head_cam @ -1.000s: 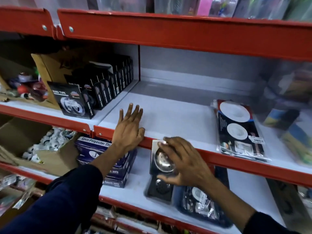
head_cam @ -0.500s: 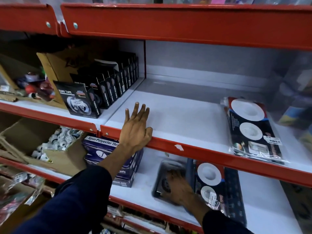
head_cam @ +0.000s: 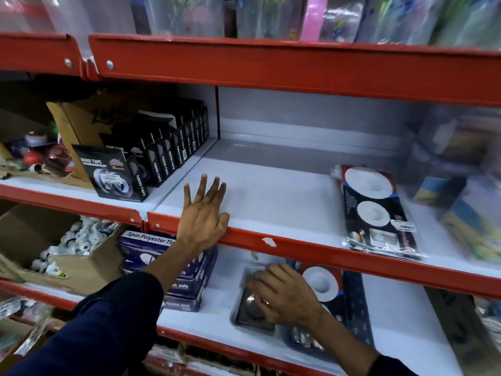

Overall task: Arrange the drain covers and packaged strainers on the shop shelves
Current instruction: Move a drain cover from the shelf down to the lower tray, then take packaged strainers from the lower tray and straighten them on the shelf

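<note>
My left hand (head_cam: 204, 213) lies flat and open on the front edge of the middle shelf (head_cam: 271, 202), fingers spread, holding nothing. On the lower shelf (head_cam: 217, 308) my right hand (head_cam: 282, 294) rests on a square drain cover in clear wrap (head_cam: 249, 313), fingers curled over its top. Right beside it lies a packaged strainer set (head_cam: 349, 289), partly under my wrist. Another packaged strainer set (head_cam: 375, 213) with white round strainers lies flat at the right of the middle shelf.
Black nano tape boxes (head_cam: 151, 158) stand in a row left of the red divider. Blue thread boxes (head_cam: 168, 267) are stacked below my left hand. A cardboard box of small white parts (head_cam: 67, 245) is at lower left. Blurred packages (head_cam: 461, 172) crowd the right.
My right hand carried the drain cover down from the middle shelf's edge to the lower shelf and now lies on it there. The left hand has stayed in place.
</note>
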